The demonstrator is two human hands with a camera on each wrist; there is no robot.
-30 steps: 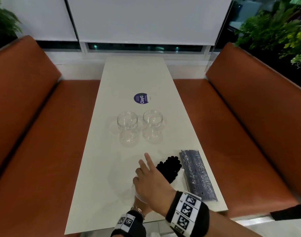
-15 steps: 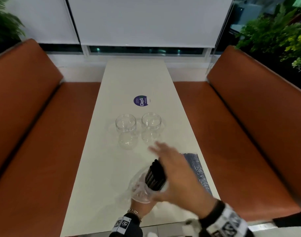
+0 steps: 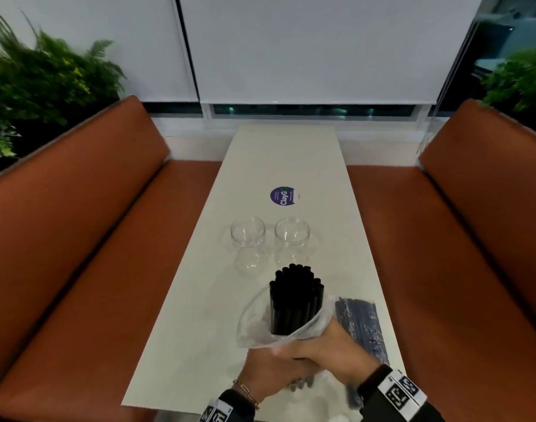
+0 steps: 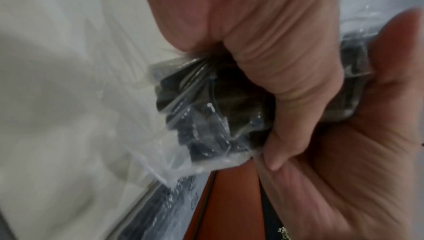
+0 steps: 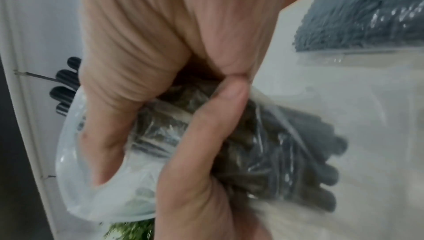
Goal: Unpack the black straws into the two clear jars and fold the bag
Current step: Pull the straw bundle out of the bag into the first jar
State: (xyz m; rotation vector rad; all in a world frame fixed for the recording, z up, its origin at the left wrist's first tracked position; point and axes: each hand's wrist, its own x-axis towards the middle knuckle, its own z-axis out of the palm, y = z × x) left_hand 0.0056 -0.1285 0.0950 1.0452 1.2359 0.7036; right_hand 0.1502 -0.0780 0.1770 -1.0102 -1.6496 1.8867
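Observation:
A bundle of black straws [image 3: 295, 300] stands upright, its tops sticking out of a clear plastic bag [image 3: 254, 324] above the near end of the white table [image 3: 199, 330]. My left hand [image 3: 269, 374] and right hand [image 3: 330, 354] both grip the bundle low down through the bag. The left wrist view shows fingers curled round the bagged straws [image 4: 206, 109]. In the right wrist view the thumb and fingers wrap the bagged straws [image 5: 263, 149]. Two clear jars [image 3: 247, 236] [image 3: 292, 234] stand side by side, empty, beyond the bundle.
A second bag of dark straws [image 3: 362, 327] lies flat at the table's right edge. A round purple sticker [image 3: 282, 195] sits beyond the jars. Orange benches [image 3: 78, 254] flank the table on both sides. Plants stand behind the bench backs.
The right hand came off the straw tops and now grips the bundle low beside the left hand. The bundle has been raised upright, and the view has tilted up.

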